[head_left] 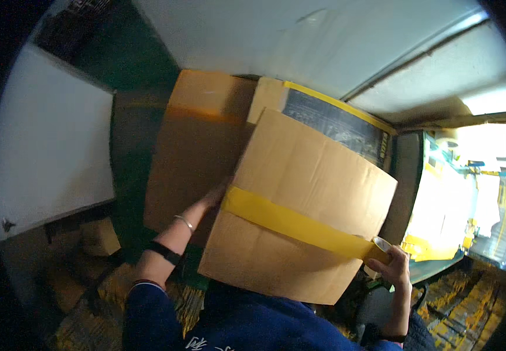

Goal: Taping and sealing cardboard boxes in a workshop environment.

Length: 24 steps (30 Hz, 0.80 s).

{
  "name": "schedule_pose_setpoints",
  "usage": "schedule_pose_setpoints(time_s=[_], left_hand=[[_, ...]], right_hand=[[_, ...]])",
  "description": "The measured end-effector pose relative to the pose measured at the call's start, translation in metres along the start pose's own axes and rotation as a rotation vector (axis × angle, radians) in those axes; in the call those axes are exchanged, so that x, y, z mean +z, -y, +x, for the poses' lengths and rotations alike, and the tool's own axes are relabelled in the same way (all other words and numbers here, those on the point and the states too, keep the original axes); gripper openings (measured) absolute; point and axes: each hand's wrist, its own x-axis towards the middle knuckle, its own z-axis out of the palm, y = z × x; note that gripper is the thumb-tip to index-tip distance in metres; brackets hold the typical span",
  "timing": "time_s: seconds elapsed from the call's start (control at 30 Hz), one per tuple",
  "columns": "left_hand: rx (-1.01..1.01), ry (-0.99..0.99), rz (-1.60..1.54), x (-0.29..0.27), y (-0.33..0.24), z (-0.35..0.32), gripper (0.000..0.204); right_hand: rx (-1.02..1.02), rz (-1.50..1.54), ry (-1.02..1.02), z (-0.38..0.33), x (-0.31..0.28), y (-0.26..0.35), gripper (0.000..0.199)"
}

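We see a brown cardboard box [299, 199] held up close in front of us, filling the middle of the view and tilted so that its near edge sits above a dark blue sleeve and chest. A wide strip of yellow packing tape [291, 225] runs across its upper face, from the left edge down toward the right edge.

Our left hand [212, 196] reaches up along the left side of the box, at the point where the strip begins. It lies against the cardboard edge; the fingers are mostly hidden behind the box, so we cannot tell whether they are spread or together. On that forearm we see a thin silver bracelet [184, 222] and, nearer to us, a black wristband [165, 253].

Our right hand [394, 266] is at the right end of the strip, by the box's lower right corner. Its fingers are curled and closed around a roll of tape [381, 245], with the yellow strip running straight from the roll onto the box.

Behind the held box, farther away, stands a second cardboard box [197, 140] on the left, and just beside it on the right a dark box with yellow edging [337, 123]. To the far left is a pale wall panel [48, 146]. At the right, a brightly lit opening shows yellow structures [434, 234], too washed out to make out.
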Motion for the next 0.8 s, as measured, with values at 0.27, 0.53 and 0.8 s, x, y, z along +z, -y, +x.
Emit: schedule_pose_setpoints(time_s=[0.27,0.53,0.8], left_hand=[[0.788,-0.44,1.121,0.092,-0.066,-0.09,0.067],[0.703,-0.52,1.536,0.113,-0.052,-0.068,0.081],[0.687,-0.519,1.581,0.115,-0.052,-0.068,0.084]], right_hand=[[-0.17,0.114,-0.039,-0.002,-0.005,-0.009,0.038],[-0.471,0.108,-0.163,0.003,-0.008,-0.051,0.042],[-0.266,-0.045,-0.31,-0.021,-0.005,-0.133,0.044]])
